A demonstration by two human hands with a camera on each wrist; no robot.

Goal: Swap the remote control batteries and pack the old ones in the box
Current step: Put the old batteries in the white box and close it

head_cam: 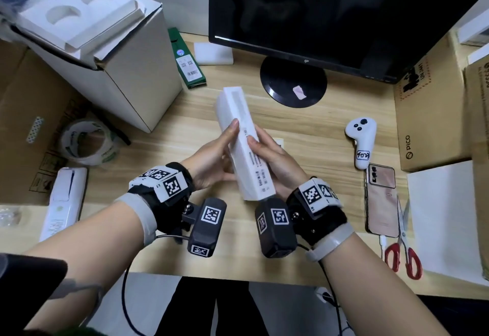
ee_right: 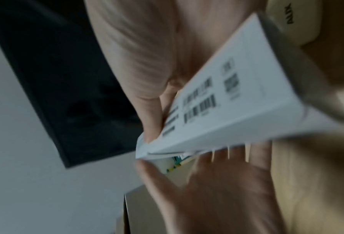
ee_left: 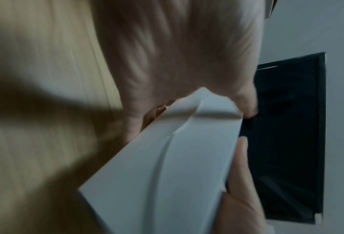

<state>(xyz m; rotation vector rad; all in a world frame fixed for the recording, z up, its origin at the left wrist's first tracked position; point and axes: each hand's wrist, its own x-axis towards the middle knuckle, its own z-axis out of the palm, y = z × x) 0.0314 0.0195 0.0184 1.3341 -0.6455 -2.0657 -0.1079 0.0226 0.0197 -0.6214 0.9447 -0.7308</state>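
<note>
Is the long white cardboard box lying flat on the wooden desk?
No, the long white cardboard box is held up off the wooden desk between the left hand and right hand.

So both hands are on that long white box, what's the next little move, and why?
Probably open the white box at its far end. The left hand and right hand hold it tilted above the desk, apparently closed, and no batteries show.

Head view looking down over the desk [head_cam: 304,134], wrist views close along each palm, all sharing the white box [head_cam: 244,145].
</note>
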